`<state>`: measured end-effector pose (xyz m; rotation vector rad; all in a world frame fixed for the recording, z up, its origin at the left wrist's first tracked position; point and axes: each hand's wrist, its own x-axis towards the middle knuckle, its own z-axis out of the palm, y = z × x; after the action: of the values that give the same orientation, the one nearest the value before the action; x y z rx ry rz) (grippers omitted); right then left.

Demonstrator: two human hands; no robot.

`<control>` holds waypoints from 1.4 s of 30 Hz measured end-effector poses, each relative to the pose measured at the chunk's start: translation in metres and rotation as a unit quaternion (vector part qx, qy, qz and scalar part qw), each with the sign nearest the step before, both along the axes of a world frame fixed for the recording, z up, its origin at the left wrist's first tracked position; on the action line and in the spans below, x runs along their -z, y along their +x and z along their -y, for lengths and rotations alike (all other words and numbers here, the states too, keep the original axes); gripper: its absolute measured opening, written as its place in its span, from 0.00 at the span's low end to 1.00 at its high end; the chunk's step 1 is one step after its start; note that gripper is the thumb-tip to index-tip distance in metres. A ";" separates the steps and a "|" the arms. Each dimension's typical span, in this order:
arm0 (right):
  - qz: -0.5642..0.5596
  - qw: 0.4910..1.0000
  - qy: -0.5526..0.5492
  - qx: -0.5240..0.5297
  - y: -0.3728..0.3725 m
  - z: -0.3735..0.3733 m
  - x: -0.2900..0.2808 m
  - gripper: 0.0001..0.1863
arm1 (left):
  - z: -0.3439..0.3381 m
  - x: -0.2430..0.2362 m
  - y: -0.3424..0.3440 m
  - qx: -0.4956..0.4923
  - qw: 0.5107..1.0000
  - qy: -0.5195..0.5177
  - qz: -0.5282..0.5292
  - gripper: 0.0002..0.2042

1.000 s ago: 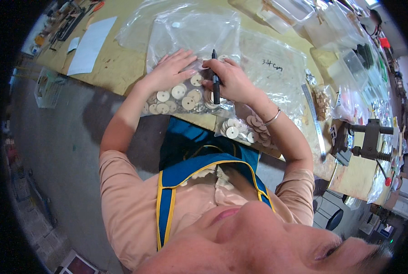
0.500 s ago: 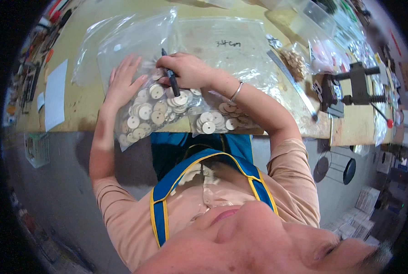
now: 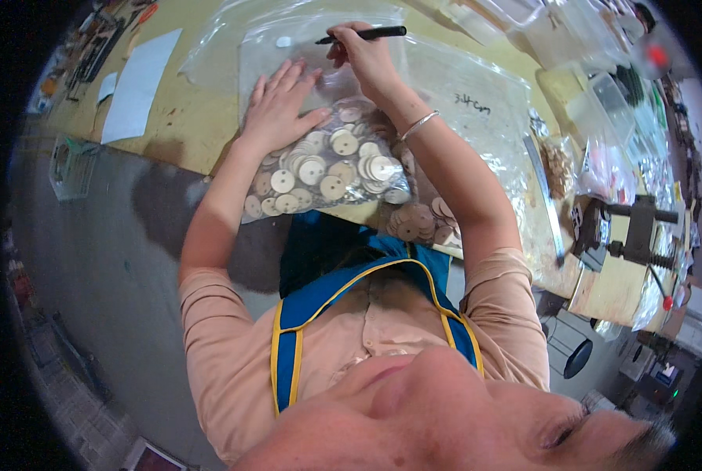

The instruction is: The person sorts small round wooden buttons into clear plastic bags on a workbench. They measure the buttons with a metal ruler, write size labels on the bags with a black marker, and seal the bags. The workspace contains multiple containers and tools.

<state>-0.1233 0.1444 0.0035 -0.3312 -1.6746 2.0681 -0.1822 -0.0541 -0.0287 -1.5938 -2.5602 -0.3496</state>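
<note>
My right hand [image 3: 359, 56] grips a black marker pen [image 3: 378, 33], held nearly level with its tip pointing left over the upper part of a clear plastic bag [image 3: 268, 67]. Flat on that same bag lies my left hand [image 3: 282, 110], fingers spread. Many round pale discs [image 3: 312, 169] with small centre holes fill the bag's lower part, near the table edge. To the right, partly under my right forearm, is a second clear bag [image 3: 484, 145] with handwriting on it. More discs [image 3: 414, 222] show at its near end.
A metal ruler [image 3: 545, 200] lies right of the bags, by a bag of small brown pieces [image 3: 557, 166]. Farther right stands a dark clamp-like tool [image 3: 641, 231]. White paper [image 3: 140, 85] lies at the left, and clear plastic boxes [image 3: 567, 35] are at the back right.
My right hand has moved up the bag, and the pen has swung from steep to nearly level. My left hand stays spread on the bag. The whole view has turned and shifted.
</note>
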 end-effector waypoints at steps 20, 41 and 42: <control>0.038 0.977 0.210 0.009 -0.012 0.007 0.027 0.09 | 0.003 -0.005 0.003 -0.032 0.999 0.008 0.029 0.33; 0.083 0.974 0.208 0.043 -0.010 0.003 0.025 0.10 | 0.002 -0.003 0.002 -0.033 0.999 0.007 0.014 0.34; 0.087 0.977 0.191 0.044 -0.010 0.003 0.025 0.10 | 0.002 -0.004 0.003 -0.032 0.999 0.012 0.019 0.34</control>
<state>-0.1337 0.1417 -0.0217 -0.4565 -2.0736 1.6458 -0.1788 -0.0562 -0.0245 -1.5074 -2.6175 -0.4061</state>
